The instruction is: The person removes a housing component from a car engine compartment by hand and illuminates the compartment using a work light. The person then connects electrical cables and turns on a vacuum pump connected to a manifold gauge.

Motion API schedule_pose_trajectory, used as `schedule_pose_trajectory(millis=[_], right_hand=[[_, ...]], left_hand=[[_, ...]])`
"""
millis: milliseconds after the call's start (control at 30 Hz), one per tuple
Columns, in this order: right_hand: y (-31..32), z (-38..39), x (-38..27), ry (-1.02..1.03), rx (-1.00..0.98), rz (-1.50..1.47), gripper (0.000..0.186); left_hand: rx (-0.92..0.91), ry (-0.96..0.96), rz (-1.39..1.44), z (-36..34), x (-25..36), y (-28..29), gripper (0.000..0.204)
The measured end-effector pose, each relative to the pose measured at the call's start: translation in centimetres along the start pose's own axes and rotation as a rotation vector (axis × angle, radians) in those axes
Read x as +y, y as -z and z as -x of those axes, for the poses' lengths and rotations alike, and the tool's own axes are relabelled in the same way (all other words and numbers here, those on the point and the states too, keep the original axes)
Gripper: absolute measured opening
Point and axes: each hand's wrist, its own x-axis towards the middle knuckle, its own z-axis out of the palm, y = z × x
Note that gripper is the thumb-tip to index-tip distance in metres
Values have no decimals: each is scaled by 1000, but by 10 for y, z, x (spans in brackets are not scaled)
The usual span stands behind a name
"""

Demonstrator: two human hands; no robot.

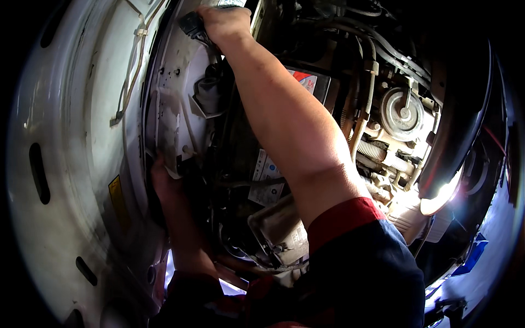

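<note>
A long pale housing (176, 90), which looks like the back of a headlight, runs along the inside of the white body panel. A dark round cap or socket (208, 95) sits on its back. My right hand (227, 23) reaches to the far end of this housing and appears closed round it; part of the fingers is hidden. Beside that hand is a dark block (191, 24), possibly a connector. My left hand (160, 177) is at the housing's near end, a digit against its edge. Shadow and the housing hide its other fingers.
A battery (322, 87) with a red and white label lies under my right forearm. Hoses (363, 123), a corrugated pipe (383, 156) and a round metal cover (403, 113) fill the right. On the left, a thin cable (131, 93) hangs along the white body panel (71, 136).
</note>
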Motion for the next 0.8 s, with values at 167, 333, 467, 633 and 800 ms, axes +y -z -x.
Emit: schedule_pose_trajectory(millis=[167,333,467,633,800], right_hand=[[-5,-9,5,47,-9,61,65],[-16,-27,20,170,-61,119,53],[-21,-44,22,444,10,284,52],[-2,-6,-8,72,43,99,52],[-1,-3,-7,153,50,122,53]], left_hand=[[240,26,67,2,0,-37,40],[426,-39,-181,14,5,-72,41],[250,13,-68,10,4,-50,43],[336,29,-48,7,2,-57,44],[258,-2,15,11,2,-52,43]])
